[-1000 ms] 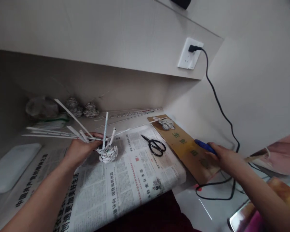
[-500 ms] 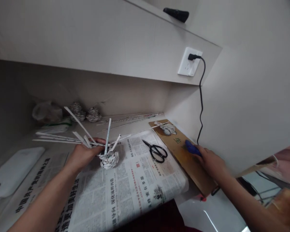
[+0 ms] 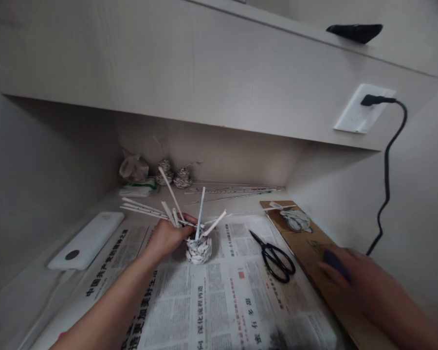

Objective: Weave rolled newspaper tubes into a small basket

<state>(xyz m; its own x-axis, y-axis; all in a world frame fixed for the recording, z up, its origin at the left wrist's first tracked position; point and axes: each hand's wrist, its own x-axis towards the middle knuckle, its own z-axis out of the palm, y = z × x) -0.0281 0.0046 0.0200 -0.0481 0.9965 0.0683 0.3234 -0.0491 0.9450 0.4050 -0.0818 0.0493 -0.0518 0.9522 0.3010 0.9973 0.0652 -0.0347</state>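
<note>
My left hand (image 3: 171,236) is closed on a small woven paper basket (image 3: 199,250) at its left rim. Rolled-paper sticks (image 3: 200,214) rise from the basket, and several more stick out leftward past the hand. My right hand (image 3: 365,277), blurred by motion, is wrapped round a dark blue object (image 3: 336,265) over the cardboard (image 3: 354,311); its kind is unclear. Black-handled scissors (image 3: 277,260) lie on the newspaper (image 3: 219,301) between the hands. A flat twisted paper piece (image 3: 296,220) rests on the cardboard's far end.
Behind stand two woven paper pieces (image 3: 183,178) and a plastic bag (image 3: 134,167) on a white-and-green packet. Long paper rods (image 3: 237,190) lie along the back. A white power bank (image 3: 87,241) is on the left. A black cord (image 3: 387,160) hangs from the wall socket (image 3: 365,109).
The view has swung left, so everything sits further right. My right hand, still on the blue object, is now blurred. My left hand keeps its hold on the basket.
</note>
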